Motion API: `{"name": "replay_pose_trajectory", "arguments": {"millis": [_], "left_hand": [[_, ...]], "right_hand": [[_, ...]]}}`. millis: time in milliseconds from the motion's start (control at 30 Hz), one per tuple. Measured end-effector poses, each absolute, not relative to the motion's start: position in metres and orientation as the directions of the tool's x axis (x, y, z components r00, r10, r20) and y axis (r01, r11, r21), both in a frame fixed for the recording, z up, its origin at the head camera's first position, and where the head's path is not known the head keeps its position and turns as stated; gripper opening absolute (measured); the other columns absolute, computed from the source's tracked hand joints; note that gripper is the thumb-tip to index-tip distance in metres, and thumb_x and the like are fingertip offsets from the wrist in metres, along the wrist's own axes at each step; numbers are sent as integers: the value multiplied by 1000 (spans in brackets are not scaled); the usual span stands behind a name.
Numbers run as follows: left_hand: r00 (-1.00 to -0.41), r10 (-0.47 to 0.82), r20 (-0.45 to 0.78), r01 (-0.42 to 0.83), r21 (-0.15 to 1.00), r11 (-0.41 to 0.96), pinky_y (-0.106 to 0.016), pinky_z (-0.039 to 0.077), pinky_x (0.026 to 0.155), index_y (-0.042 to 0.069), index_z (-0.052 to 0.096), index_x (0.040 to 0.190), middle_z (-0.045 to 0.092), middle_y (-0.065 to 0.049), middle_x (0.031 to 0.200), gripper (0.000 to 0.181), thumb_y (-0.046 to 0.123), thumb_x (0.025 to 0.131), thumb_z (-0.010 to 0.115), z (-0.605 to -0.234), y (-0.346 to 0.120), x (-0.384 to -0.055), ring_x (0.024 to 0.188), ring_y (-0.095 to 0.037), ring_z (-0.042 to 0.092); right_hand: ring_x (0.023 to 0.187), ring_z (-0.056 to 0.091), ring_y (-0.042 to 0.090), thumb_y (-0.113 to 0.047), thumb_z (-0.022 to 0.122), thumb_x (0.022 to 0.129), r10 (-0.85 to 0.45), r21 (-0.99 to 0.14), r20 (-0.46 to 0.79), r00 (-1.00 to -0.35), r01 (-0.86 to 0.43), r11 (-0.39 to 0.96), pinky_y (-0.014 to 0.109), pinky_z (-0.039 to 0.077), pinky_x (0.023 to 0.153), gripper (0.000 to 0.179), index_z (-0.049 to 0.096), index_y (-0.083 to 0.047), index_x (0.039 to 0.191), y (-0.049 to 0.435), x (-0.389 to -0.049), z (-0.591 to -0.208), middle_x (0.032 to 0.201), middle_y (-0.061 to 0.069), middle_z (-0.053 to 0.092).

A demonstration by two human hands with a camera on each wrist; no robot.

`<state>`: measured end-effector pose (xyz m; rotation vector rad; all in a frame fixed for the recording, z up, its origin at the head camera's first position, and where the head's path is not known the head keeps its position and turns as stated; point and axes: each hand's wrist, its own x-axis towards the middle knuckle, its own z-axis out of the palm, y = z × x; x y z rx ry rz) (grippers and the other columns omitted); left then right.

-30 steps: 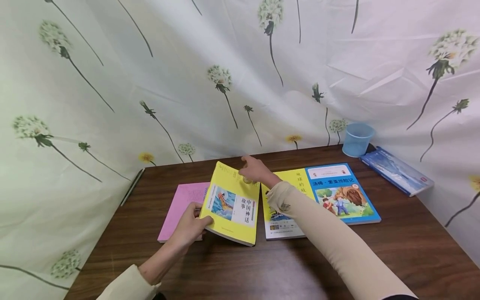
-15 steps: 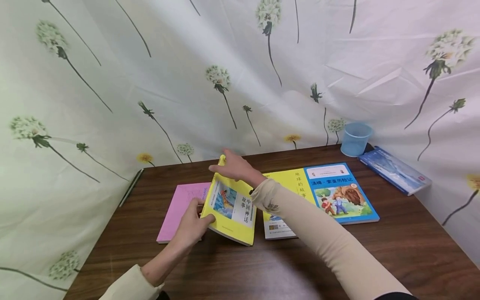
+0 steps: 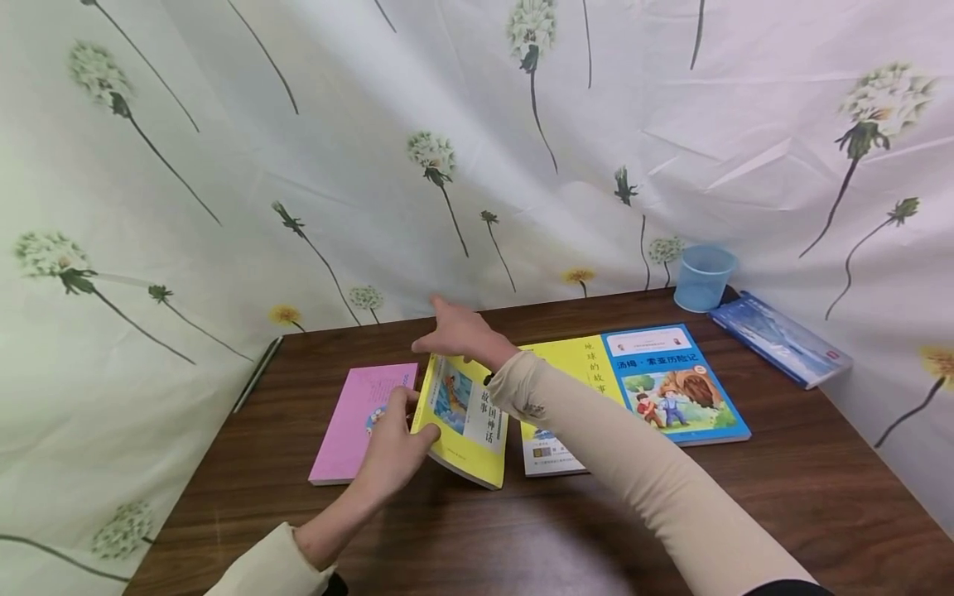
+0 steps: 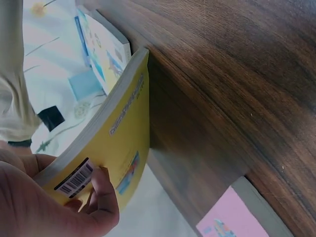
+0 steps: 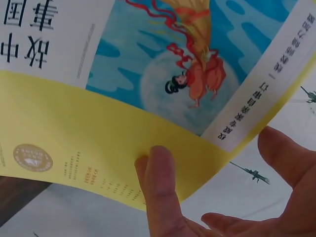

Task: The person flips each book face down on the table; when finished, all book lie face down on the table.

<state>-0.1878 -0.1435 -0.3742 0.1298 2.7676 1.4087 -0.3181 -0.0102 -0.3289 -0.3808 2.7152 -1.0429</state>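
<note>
A yellow book (image 3: 462,418) stands tilted above the table, its picture cover towards me in the head view. My left hand (image 3: 398,443) pinches its lower left side. In the left wrist view the left hand (image 4: 59,197) has fingers on the barcode of the book's yellow back cover (image 4: 133,113). At the top end is my right hand (image 3: 465,335), thumb and index finger spread apart. The right wrist view has one finger (image 5: 160,182) of it in front of the front cover (image 5: 113,128) and another digit at the book's edge; its grip looks loose.
Left of the yellow book a pink book (image 3: 350,430) lies on the dark wooden table (image 3: 537,538). To the right lie another yellow book (image 3: 551,451) and a blue picture book (image 3: 671,397). A blue cup (image 3: 704,277) and a blue-white book (image 3: 782,339) stand near the flowered curtain.
My right hand has moved left over the yellow book's top and its fingers have spread. The left hand has shifted slightly right along the book, uncovering more of the pink one.
</note>
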Motion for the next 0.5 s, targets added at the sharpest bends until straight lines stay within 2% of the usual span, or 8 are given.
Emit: {"name": "replay_pose_trajectory", "arguments": {"millis": [100, 233, 400, 500], "left_hand": [[-995, 93, 28, 80, 785, 614, -28, 57, 67, 0, 45, 124, 62, -24, 119, 37, 3, 90, 60, -374, -141, -187, 92, -22, 63], [-993, 106, 58, 112, 766, 633, -26, 54, 63, 1, 45, 126, 64, -23, 118, 39, 4, 90, 61, -374, -138, -187, 90, -22, 64], [-990, 120, 68, 129, 772, 622, -26, 53, 60, 2, 45, 127, 65, -23, 116, 40, 3, 90, 61, -372, -136, -186, 89, -22, 63], [-990, 124, 65, 129, 775, 619, -26, 51, 58, 3, 45, 128, 67, -21, 112, 41, 4, 90, 61, -371, -134, -186, 83, -20, 63]], "right_hand": [[112, 61, 31, -35, 72, 89, -300, -674, -99, -949, -158, 722, 40, 61, 70, 90, 20, -19, 160, -7, -319, -326, 157, 13, 39], [107, 60, 33, -28, 72, 88, -283, -676, -88, -955, -152, 721, 42, 62, 67, 87, 22, -17, 158, -1, -321, -323, 154, 18, 36], [102, 60, 33, -22, 70, 87, -284, -689, -111, -952, -132, 712, 43, 62, 70, 90, 16, -18, 160, 4, -324, -320, 155, 21, 31], [99, 60, 34, -19, 67, 88, -291, -697, -130, -948, -121, 706, 43, 62, 71, 94, 9, -21, 161, 7, -324, -317, 160, 22, 23]]}}
